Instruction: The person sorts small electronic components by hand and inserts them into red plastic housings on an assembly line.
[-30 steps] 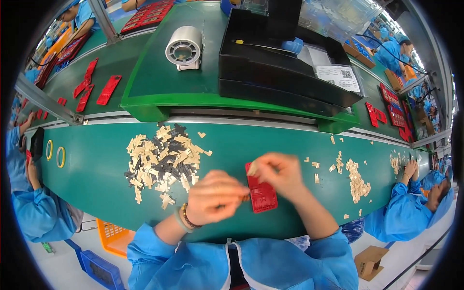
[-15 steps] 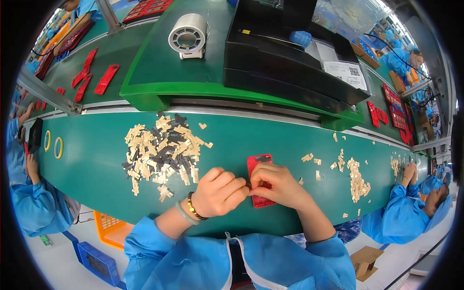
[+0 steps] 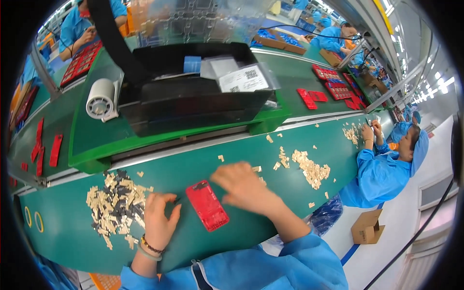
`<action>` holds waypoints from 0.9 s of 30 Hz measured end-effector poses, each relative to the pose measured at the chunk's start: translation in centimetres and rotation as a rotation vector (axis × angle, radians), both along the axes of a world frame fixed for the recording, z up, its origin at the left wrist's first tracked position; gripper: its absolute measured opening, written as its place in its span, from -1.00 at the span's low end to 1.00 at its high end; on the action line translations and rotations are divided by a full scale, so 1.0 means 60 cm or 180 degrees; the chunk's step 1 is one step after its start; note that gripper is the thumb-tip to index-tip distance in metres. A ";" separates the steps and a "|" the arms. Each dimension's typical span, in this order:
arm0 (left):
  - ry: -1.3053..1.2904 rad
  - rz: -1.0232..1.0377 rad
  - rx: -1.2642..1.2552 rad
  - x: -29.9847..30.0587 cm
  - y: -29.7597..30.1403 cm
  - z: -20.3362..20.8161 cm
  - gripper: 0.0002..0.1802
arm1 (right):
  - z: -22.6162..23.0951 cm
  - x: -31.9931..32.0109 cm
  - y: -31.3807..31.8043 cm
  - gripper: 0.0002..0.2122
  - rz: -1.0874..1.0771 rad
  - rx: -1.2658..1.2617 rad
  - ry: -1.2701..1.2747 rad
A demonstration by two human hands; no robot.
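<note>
A red phone-shaped case part (image 3: 208,208) lies flat on the green table in front of me, a dark strip at its far end. Just left of it, my left hand (image 3: 162,217) pinches a small dark piece (image 3: 177,199) between thumb and forefinger. My right hand (image 3: 246,187), smeared by motion, passes over the table to the right of the case with its fingers stretched out; I see nothing in it. Beyond my left hand spreads a heap of cream and black small flat pieces (image 3: 116,200). More cream pieces (image 3: 311,170) lie to the right.
A raised green shelf (image 3: 92,162) along the back carries a black bin (image 3: 193,104) and a white fan (image 3: 101,99). Yellow rings (image 3: 38,222) lie at far left. A co-worker (image 3: 384,169) works at the right end. An open cardboard box (image 3: 367,227) stands on the floor.
The view has swung to the right. My hands, together over the case before, are now apart: the left keeps a dark piece beside the case, the right has moved off rightward.
</note>
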State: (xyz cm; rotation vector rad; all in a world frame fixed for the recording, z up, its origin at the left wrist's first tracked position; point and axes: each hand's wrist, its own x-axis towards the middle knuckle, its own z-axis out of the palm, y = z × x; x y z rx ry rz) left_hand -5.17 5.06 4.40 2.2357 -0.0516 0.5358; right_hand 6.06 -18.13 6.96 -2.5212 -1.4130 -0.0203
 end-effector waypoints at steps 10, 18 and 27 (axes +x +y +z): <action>-0.0815 -0.0140 0.0412 -0.002 -0.024 0.028 -0.80 | -0.112 0.101 0.057 -0.53 0.0334 0.0346 -0.0736; -0.0619 -0.0108 0.0073 -0.007 -0.004 0.010 -0.82 | -0.063 0.161 -0.077 -0.83 0.0368 0.0958 -0.1621; -0.0573 -0.0027 -0.0048 0.010 -0.009 0.003 -0.82 | -0.074 0.405 -0.434 -0.84 -0.2648 -0.0087 -0.3667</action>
